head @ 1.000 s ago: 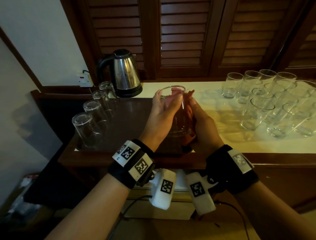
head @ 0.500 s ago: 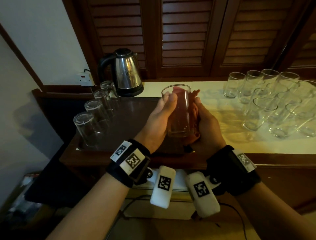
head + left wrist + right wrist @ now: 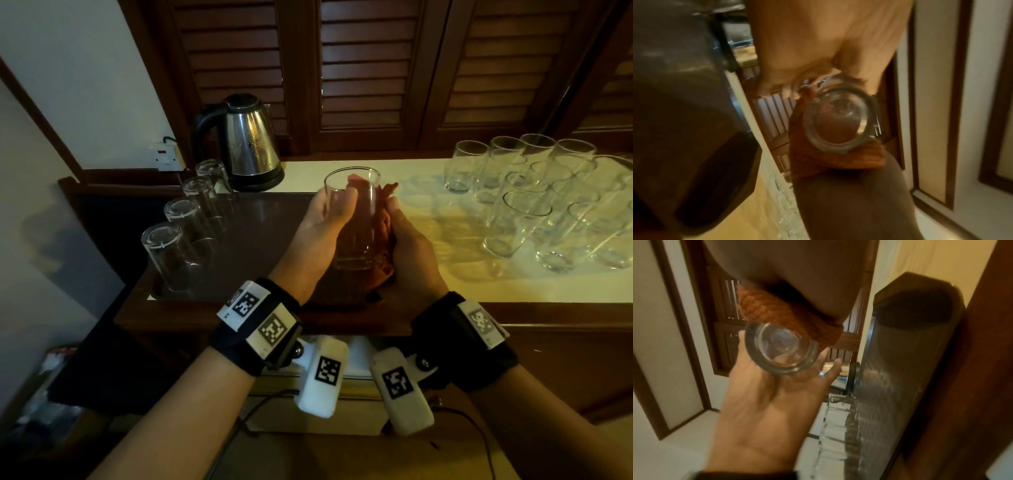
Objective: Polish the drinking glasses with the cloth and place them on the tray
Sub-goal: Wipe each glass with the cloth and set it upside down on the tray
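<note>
A clear drinking glass [image 3: 354, 222] stands upright in the air between my two hands, above the right end of the dark wooden tray [image 3: 253, 233]. My left hand [image 3: 340, 207] grips its left side, thumb just under the rim. My right hand [image 3: 395, 222] presses a rust-orange cloth [image 3: 383, 209] around its right side. From the left wrist I see the glass base [image 3: 835, 120] bedded in the cloth [image 3: 838, 160]. The right wrist view shows the base [image 3: 781, 350] lying in my left hand [image 3: 766, 402], cloth [image 3: 774, 313] on top.
Several glasses [image 3: 171, 246] stand upside down along the tray's left edge. A steel kettle [image 3: 251, 140] sits behind the tray, a wall socket [image 3: 166, 156] to its left. On the cream counter [image 3: 428, 274] at the right stand several upright glasses [image 3: 524, 212].
My left hand has shifted its hold, from fingers up at the rim to the thumb just below it. Both hands and the glass stay over the tray's right end.
</note>
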`<action>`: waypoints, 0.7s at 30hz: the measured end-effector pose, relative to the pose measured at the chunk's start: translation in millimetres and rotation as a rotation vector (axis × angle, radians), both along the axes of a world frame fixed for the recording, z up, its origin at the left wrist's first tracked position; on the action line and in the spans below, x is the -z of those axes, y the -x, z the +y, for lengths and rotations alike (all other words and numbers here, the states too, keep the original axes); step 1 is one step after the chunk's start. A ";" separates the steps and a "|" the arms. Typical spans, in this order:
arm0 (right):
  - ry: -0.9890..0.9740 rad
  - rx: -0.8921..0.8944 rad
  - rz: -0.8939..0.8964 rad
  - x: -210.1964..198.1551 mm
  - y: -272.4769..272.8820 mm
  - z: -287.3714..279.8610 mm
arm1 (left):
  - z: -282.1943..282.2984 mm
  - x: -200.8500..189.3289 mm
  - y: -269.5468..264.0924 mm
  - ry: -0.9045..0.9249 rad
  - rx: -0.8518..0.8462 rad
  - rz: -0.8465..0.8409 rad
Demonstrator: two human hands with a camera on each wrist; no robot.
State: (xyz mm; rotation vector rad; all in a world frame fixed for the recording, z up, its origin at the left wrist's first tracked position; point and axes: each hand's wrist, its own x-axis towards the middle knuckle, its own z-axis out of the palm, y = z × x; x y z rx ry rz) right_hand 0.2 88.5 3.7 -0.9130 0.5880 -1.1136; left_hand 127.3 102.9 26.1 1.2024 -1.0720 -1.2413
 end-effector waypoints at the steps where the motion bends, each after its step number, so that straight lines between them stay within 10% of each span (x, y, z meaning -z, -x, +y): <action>1: 0.051 0.033 0.039 0.4 -0.5 -1.8 | 0.1 -1.2 -0.2 0.017 -0.036 -0.053; 21: 0.090 0.060 0.071 10.6 -6.8 -6.5 | 3.4 3.6 9.2 0.003 -0.022 -0.015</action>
